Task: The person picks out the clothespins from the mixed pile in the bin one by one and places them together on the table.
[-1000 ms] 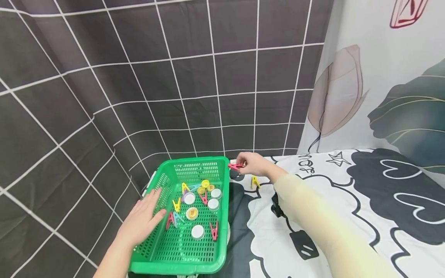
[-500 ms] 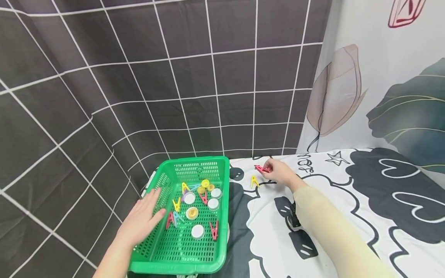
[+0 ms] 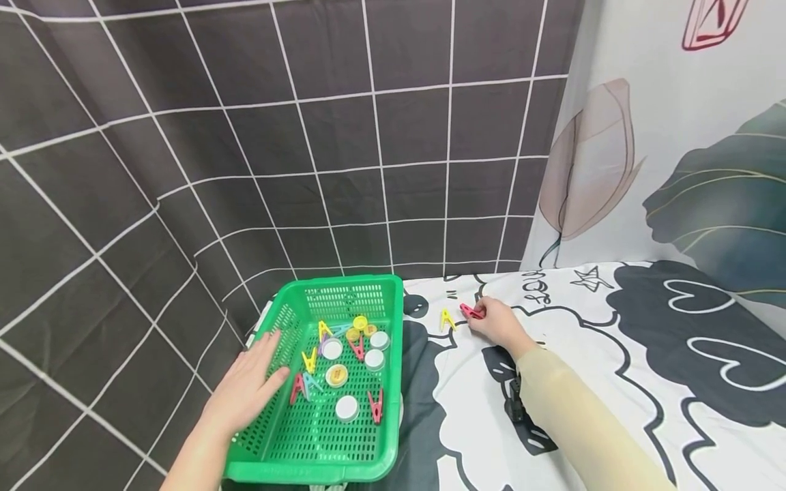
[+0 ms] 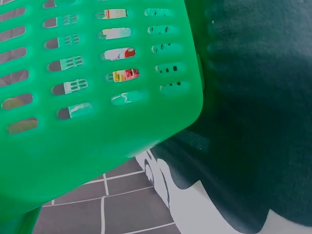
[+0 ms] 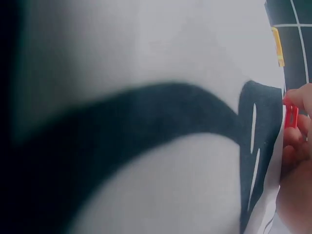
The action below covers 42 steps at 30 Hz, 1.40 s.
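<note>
Clearly, caps [image 3: 346,408] and clips [image 3: 376,408] inside a green basket [image 3: 310,472], left hand [image 3: 247,383] straight-fingered, right hand [image 3: 499,323] curled round a red clip [image 3: 470,311].

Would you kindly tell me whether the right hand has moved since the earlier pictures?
Yes: the right hand, holding a red clip, has moved right, away from the green basket.

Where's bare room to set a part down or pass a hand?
Broadest: printed cloth right of the right sleeve. Narrower: cloth strip between the green basket and the yellow clip outside it. Inside: near end, between the nearest white lid and near rim. Crowded: mid-basket, with lids and clips, and around the right hand, which pinches a red clip.
</note>
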Available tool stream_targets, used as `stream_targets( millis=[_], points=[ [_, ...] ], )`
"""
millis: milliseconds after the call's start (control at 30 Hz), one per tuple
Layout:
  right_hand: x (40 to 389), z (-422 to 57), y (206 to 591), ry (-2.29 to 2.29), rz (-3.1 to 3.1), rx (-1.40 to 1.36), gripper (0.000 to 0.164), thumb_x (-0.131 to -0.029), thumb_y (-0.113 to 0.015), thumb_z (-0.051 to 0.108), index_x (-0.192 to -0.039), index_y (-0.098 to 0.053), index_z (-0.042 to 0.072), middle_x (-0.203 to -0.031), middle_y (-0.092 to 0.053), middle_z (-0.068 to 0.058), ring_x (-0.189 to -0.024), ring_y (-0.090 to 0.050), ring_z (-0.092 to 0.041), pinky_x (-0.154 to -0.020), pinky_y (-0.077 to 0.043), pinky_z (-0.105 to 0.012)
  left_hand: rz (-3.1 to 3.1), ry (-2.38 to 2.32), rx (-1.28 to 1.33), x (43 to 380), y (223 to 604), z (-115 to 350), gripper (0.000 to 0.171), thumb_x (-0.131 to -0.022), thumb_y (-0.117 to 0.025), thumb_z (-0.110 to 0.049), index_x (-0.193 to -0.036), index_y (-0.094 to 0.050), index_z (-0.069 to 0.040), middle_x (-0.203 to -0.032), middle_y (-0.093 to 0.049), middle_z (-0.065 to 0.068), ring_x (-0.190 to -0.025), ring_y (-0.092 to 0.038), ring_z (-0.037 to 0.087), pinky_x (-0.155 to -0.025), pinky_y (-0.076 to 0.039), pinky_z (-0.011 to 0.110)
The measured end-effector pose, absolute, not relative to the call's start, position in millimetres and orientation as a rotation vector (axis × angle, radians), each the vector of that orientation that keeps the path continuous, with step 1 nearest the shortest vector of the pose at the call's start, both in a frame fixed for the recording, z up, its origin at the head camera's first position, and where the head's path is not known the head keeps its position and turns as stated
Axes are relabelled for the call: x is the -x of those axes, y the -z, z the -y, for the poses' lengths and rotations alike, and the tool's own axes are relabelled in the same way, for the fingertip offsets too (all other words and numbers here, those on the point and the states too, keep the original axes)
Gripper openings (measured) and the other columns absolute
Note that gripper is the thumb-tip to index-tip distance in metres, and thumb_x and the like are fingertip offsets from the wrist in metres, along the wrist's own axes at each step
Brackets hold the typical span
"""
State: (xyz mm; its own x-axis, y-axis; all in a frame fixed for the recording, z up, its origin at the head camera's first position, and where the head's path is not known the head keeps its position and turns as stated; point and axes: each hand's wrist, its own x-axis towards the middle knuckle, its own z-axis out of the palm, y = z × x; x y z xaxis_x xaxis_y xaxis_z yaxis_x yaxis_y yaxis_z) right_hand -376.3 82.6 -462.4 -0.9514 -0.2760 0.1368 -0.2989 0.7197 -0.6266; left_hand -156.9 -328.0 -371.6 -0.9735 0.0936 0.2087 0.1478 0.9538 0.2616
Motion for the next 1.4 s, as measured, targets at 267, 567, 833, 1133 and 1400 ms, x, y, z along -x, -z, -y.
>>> stream_targets(
  millis=[267,567,833,1133,1400],
  points=[
    [372,-83,461,-0.980,2.875,-0.467,0.024,-0.078,-0.068,0.016,-0.088,-0.057,-0.002,-0.076,-0.053,-0.008,-0.068,-0.049,-0.023,-0.064,-0.042,-0.037,2.907,0.422,0.185,157,371,329,0.067,-0.099,-0.041,-0.041,-0.149,-0.020,-0.002,-0.148,-0.025,0.026,-0.136,-0.023,0.041,-0.107,-0.017,0.058],
    [364,-79,463,-0.959,2.923,-0.395,0.033,-0.082,-0.072,0.025,-0.087,-0.056,-0.003,-0.069,-0.050,-0.006,-0.064,-0.047,-0.021,-0.058,-0.038,-0.032,2.915,0.439,0.186,157,372,329,0.067,-0.099,-0.040,-0.041,-0.149,-0.020,-0.001,-0.149,-0.024,0.025,-0.137,-0.022,0.040,-0.107,-0.017,0.058],
    [362,-77,466,-0.975,2.903,-0.336,0.036,-0.081,-0.073,0.028,-0.086,-0.055,-0.003,-0.065,-0.049,-0.005,-0.060,-0.046,-0.019,-0.055,-0.037,-0.030,2.911,0.441,0.183,157,372,329,0.066,-0.100,-0.040,-0.041,-0.148,-0.021,0.000,-0.149,-0.023,0.025,-0.137,-0.021,0.040,-0.108,-0.016,0.058],
    [360,-75,467,-0.986,2.905,-0.310,0.036,-0.080,-0.074,0.028,-0.083,-0.054,-0.001,-0.063,-0.048,-0.004,-0.058,-0.044,-0.018,-0.052,-0.034,-0.029,2.909,0.444,0.185,155,371,328,0.067,-0.100,-0.040,-0.041,-0.148,-0.020,0.000,-0.149,-0.024,0.025,-0.137,-0.022,0.040,-0.108,-0.017,0.058],
    [364,-80,460,-1.010,2.847,-0.306,0.040,-0.088,-0.063,0.036,-0.085,-0.055,-0.003,-0.072,-0.055,-0.010,-0.066,-0.051,-0.024,-0.063,-0.044,-0.038,2.898,0.451,0.194,156,371,328,0.067,-0.099,-0.041,-0.041,-0.148,-0.021,0.000,-0.149,-0.024,0.026,-0.136,-0.022,0.041,-0.108,-0.017,0.058]
  ],
)
